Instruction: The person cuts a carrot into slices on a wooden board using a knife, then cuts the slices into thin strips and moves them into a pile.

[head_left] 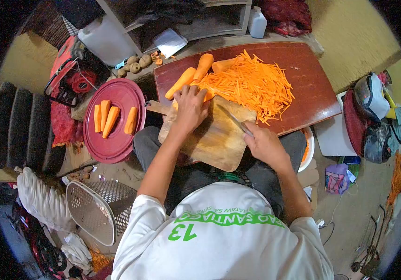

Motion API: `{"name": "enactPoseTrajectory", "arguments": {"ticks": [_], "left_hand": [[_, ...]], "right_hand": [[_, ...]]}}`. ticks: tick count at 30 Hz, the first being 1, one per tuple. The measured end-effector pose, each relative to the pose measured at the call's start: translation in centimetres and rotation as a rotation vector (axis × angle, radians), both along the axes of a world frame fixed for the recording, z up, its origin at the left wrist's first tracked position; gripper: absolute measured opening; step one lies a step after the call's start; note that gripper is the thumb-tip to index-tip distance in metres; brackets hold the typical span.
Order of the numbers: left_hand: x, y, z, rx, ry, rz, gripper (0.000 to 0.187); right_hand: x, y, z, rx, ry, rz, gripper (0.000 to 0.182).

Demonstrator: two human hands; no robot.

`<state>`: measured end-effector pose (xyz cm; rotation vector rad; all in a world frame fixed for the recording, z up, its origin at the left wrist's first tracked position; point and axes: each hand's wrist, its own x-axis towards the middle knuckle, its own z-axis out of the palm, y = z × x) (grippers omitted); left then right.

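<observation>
My left hand (190,108) presses down on a piece of carrot at the far edge of the wooden cutting board (214,140) on my lap. My right hand (263,142) grips a knife (234,120) whose blade points toward the left hand across the board. A big heap of shredded carrot strips (254,84) lies on the brown table (317,88) just beyond the board. Three whole peeled carrots (195,74) rest at the heap's left side.
A round maroon lid (116,140) at the left carries several cut carrot pieces (111,119). A metal mesh basket (100,207) lies tipped below it. Small potatoes (135,64) sit at the back left; bags (373,116) and a white board stand at the right.
</observation>
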<state>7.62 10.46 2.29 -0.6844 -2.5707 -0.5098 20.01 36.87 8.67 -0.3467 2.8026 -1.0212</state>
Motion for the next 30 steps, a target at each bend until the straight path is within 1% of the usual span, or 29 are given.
{"name": "enactPoseTrajectory", "arguments": {"ticks": [2, 4, 7, 10, 12, 13, 15, 16, 19, 20, 23, 25, 28, 30], "left_hand": [[-1.4, 0.3, -1.4, -0.02, -0.004, 0.001, 0.044], [-1.9, 0.4, -1.7, -0.033, -0.008, 0.005, 0.044], [-1.6, 0.4, -1.3, -0.026, -0.016, 0.011, 0.043], [0.1, 0.1, 0.0, -0.007, -0.018, 0.015, 0.042], [2.3, 0.0, 1.0, -0.023, -0.022, 0.009, 0.042], [3.1, 0.0, 0.8, -0.017, -0.032, 0.007, 0.043], [4.3, 0.1, 0.5, -0.004, -0.049, 0.004, 0.044], [4.7, 0.2, -0.2, 0.049, -0.052, 0.005, 0.039], [6.7, 0.1, -1.0, 0.009, -0.022, 0.039, 0.039], [7.3, 0.1, -1.5, 0.005, -0.04, 0.049, 0.038], [9.4, 0.4, -0.6, -0.023, -0.085, 0.093, 0.036], [10.4, 0.5, -0.3, 0.002, -0.096, 0.081, 0.036], [11.6, 0.5, 1.0, 0.056, -0.14, 0.075, 0.038], [11.1, 0.6, 1.7, 0.14, -0.156, 0.038, 0.037]], "right_hand": [[0.5, -0.3, -0.1, 0.022, 0.008, 0.035, 0.03], [1.0, -0.6, -0.8, 0.038, -0.002, 0.073, 0.034], [1.8, -0.7, -1.9, -0.028, 0.03, 0.0, 0.037], [2.8, 0.0, -2.1, -0.129, -0.068, -0.159, 0.041], [3.2, 0.6, -1.6, -0.161, -0.077, -0.158, 0.043], [3.4, 0.8, -1.5, -0.176, -0.083, -0.16, 0.044], [3.7, 1.0, -1.8, -0.057, -0.019, -0.065, 0.046], [3.7, 1.0, -1.9, 0.002, 0.017, -0.017, 0.046], [3.6, 0.0, -1.4, 0.157, 0.079, 0.049, 0.047], [3.5, 0.0, -1.2, 0.178, 0.076, 0.059, 0.048], [3.2, -0.3, -1.1, 0.223, 0.098, 0.091, 0.048], [2.9, -0.3, -1.2, 0.237, 0.161, 0.099, 0.046], [2.6, -0.1, -0.9, 0.345, 0.145, 0.162, 0.044], [2.6, 0.3, -1.9, 0.359, 0.3, 0.197, 0.048]]}}
